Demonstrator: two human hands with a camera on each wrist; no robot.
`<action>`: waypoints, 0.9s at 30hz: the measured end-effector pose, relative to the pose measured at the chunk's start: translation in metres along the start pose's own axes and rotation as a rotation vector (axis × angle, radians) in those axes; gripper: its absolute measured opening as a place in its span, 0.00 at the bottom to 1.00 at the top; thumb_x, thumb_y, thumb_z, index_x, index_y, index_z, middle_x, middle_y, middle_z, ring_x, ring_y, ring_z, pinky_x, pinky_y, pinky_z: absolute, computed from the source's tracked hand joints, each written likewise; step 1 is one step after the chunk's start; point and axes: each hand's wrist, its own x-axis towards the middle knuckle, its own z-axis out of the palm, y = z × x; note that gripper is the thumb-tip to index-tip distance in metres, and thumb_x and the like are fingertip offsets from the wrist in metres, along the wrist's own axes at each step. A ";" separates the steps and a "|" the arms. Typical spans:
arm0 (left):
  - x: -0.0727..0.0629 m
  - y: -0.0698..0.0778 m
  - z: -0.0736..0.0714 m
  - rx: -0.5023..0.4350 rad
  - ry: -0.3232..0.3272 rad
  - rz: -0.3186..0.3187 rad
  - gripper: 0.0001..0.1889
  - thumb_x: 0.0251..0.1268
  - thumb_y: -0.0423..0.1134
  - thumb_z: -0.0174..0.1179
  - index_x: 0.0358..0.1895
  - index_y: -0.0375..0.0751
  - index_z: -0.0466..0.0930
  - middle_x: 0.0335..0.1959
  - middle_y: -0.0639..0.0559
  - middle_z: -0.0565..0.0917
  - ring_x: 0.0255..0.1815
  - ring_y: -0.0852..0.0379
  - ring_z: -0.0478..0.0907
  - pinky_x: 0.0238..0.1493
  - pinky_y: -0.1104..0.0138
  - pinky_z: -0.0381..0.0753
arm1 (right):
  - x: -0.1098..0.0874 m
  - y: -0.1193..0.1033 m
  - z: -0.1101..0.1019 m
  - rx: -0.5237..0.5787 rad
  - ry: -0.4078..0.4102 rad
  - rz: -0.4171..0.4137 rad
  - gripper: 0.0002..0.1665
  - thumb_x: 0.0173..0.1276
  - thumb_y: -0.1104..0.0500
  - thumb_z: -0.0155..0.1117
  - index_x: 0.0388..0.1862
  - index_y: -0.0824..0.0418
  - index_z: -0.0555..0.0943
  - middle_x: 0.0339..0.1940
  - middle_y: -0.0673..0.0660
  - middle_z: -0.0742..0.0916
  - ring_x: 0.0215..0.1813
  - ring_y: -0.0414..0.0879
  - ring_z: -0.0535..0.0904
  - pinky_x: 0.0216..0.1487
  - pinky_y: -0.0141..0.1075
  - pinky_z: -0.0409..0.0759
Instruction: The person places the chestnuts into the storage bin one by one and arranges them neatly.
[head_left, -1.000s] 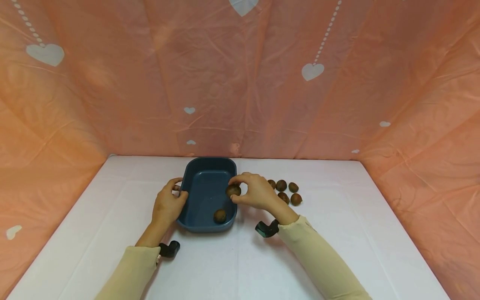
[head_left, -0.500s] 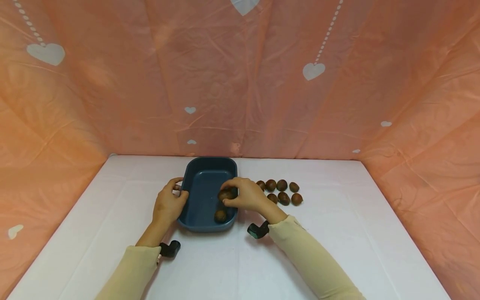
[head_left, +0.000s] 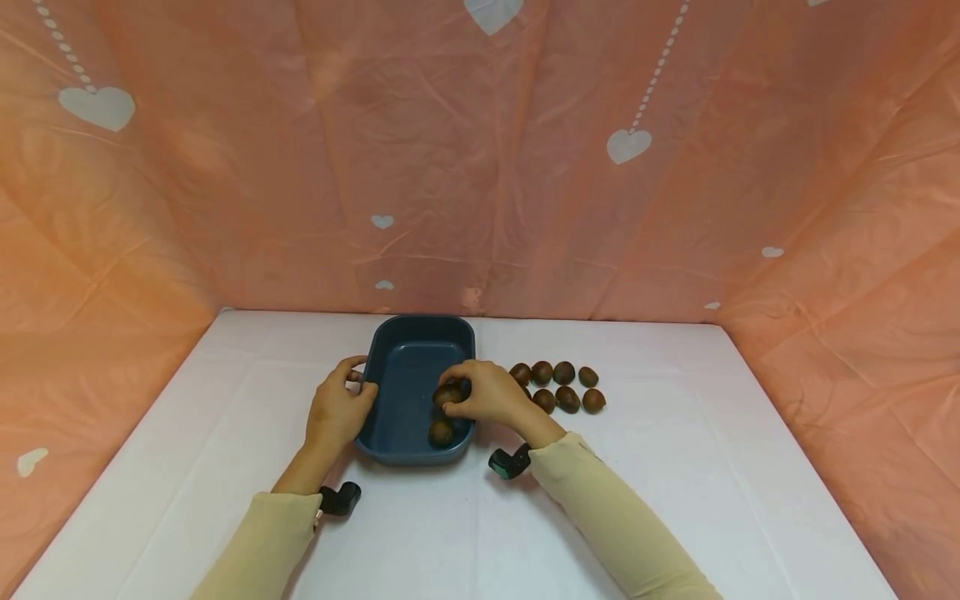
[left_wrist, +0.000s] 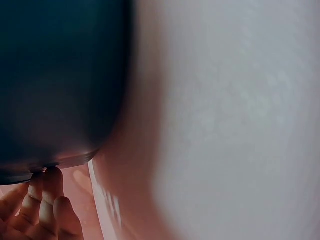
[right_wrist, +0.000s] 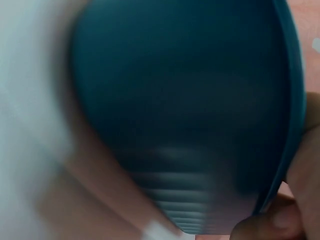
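Observation:
A deep blue rectangular dish (head_left: 408, 400) stands on the white table. My left hand (head_left: 339, 408) grips its left rim, thumb over the edge and fingers against the outside; in the left wrist view, fingertips (left_wrist: 52, 182) touch the dish wall. Over the dish's right side, my right hand (head_left: 487, 393) pinches a round brown fruit (head_left: 448, 394) between thumb and fingers. Another round brown fruit (head_left: 441, 432) lies on the dish floor near the front right, just below the held one. In the right wrist view, the dish (right_wrist: 190, 100) hides the held fruit.
Right of the dish, several similar brown fruits (head_left: 567, 398) lie in two rough rows, the leftmost partly hidden by my right hand. An orange curtain (head_left: 487, 167) with white hearts surrounds the table (head_left: 420, 533) at the back and sides.
My right hand has moved left with its fruit, from the dish's right rim to over its inside. More fruits on the table have come into view. My left hand stays put.

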 end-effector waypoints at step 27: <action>-0.001 0.002 -0.001 0.001 0.003 -0.006 0.24 0.63 0.41 0.53 0.64 0.46 0.71 0.48 0.42 0.79 0.40 0.48 0.77 0.36 0.64 0.71 | 0.011 -0.012 0.000 -0.093 -0.164 0.148 0.23 0.50 0.56 0.72 0.48 0.46 0.85 0.49 0.51 0.86 0.47 0.45 0.80 0.47 0.39 0.76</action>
